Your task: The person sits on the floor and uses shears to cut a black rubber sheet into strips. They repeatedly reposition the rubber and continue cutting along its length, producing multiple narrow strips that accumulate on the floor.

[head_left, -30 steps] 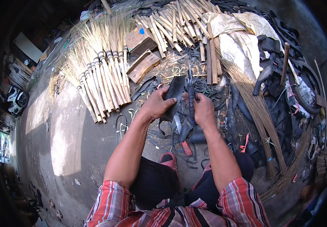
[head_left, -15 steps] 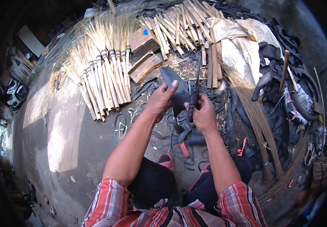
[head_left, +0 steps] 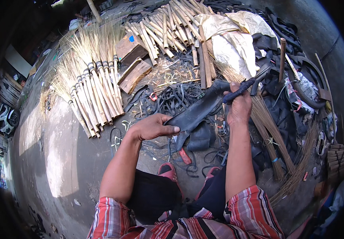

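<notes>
A wide strip of black rubber (head_left: 198, 111), curled along its edge, stretches slantwise between my hands. My left hand (head_left: 150, 127) pinches its near left end between thumb and fingers. My right hand (head_left: 239, 106) is closed round the dark wrapped handle of a knife (head_left: 239, 91), its thin blade pointing up and to the right. The far end of the strip reaches the right hand's fingers; whether they also grip it cannot be made out. Below the strip, black rubber pieces (head_left: 200, 137) lie on the floor with a red object (head_left: 185, 156) beside them.
Several grass brooms (head_left: 94, 91) lie fanned at the left. A wooden box (head_left: 131, 48) and cut bamboo handles (head_left: 168, 30) lie beyond. Tangled rubber strips (head_left: 172, 95) cover the floor ahead. Pale sacks (head_left: 231, 51), stick bundles (head_left: 265, 127) and heaped rubber (head_left: 299, 59) are at the right.
My right hand has moved right and up with the knife, whose blade has swung from upright toward the right. My left hand has moved left and lower, and the rubber is now stretched out.
</notes>
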`<control>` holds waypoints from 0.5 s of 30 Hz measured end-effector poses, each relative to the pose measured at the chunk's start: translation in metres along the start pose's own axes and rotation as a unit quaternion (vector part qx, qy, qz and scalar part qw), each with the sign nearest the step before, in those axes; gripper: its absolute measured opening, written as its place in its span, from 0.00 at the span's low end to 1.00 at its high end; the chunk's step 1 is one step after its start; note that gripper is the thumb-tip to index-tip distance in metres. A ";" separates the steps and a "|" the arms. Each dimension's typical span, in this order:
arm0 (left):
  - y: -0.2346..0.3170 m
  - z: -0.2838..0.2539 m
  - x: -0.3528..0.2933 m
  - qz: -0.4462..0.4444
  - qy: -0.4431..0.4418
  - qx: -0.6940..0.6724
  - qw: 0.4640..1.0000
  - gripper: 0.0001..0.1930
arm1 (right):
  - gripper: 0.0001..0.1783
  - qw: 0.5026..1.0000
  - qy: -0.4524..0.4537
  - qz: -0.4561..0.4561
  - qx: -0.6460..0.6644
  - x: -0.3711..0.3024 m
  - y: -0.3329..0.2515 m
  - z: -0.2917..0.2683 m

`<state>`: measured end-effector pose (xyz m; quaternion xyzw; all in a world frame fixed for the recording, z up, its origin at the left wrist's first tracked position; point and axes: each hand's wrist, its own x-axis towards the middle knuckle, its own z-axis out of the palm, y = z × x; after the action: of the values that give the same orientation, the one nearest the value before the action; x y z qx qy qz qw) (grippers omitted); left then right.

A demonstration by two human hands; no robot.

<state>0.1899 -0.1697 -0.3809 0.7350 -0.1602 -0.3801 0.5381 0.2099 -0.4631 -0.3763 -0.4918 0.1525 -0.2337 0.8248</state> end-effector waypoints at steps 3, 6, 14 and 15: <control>0.016 0.008 -0.005 0.043 0.107 -0.151 0.982 0.17 | 0.19 0.993 -0.061 0.036 -0.099 -0.007 -0.002 -0.001; 0.029 0.006 0.005 0.083 0.188 -0.294 0.934 0.18 | 0.18 0.971 -0.137 0.049 -0.189 -0.031 0.007 0.005; 0.026 -0.012 0.001 0.072 0.320 -0.247 0.912 0.13 | 0.19 0.871 -0.344 0.172 -0.305 -0.111 0.017 0.005; 0.026 -0.015 -0.001 0.085 0.320 -0.286 0.899 0.14 | 0.19 0.863 -0.358 0.183 -0.305 -0.116 0.017 0.004</control>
<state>0.2051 -0.1682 -0.3549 0.6150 0.0746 -0.1064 0.7777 0.1183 -0.3911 -0.3871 -0.7318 -0.0025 0.1718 0.6595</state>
